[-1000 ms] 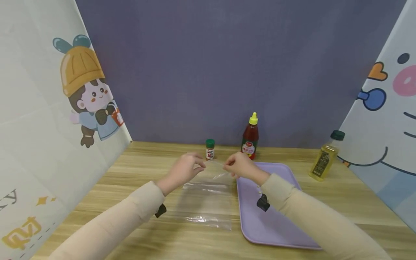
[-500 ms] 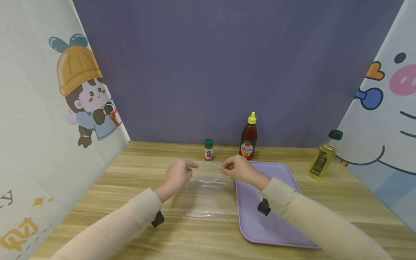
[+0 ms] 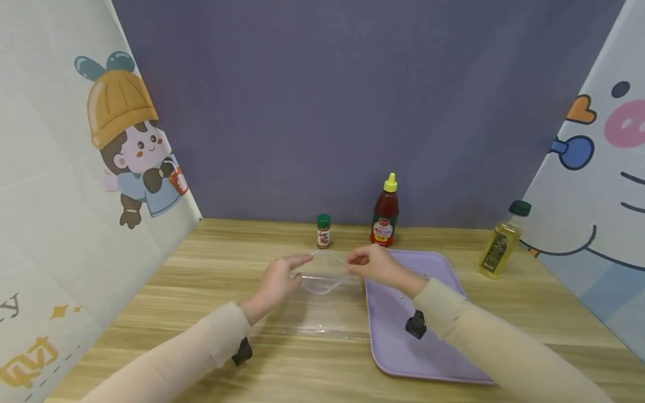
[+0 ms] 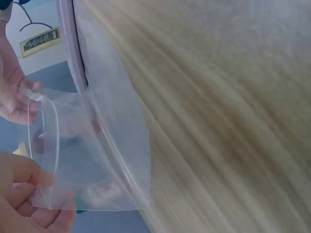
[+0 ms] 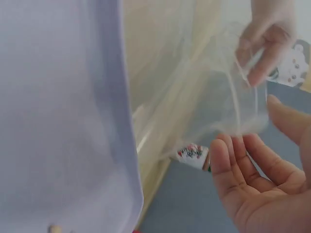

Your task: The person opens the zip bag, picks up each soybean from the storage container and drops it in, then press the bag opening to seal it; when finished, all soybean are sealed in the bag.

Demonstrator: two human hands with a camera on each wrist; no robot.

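Note:
A clear plastic zip bag (image 3: 325, 316) stretches over the table, its mouth parted into an oval at the far end. My left hand (image 3: 279, 281) holds the left side of that mouth, with thumb and forefinger spread along the rim. On the opposite side, my right hand (image 3: 378, 265) holds the other corner with bent fingers. The left wrist view shows the bag (image 4: 107, 141) hanging between both hands, its zip lines near the fingers. In the right wrist view, the right hand (image 5: 267, 184) has its fingertips against the film and its thumb apart from them.
A purple tray (image 3: 418, 352) with a few small bits on it lies right of the bag. Behind stand a green-capped spice jar (image 3: 323, 232) and a red sauce bottle (image 3: 385, 218). An oil bottle (image 3: 500, 249) stands at the right, near the printed side wall.
The bag's mouth has widened from a narrow gap to an oval. My left hand moved back toward me, then slightly inward, and its forefinger straightened. The right hand shifted slightly.

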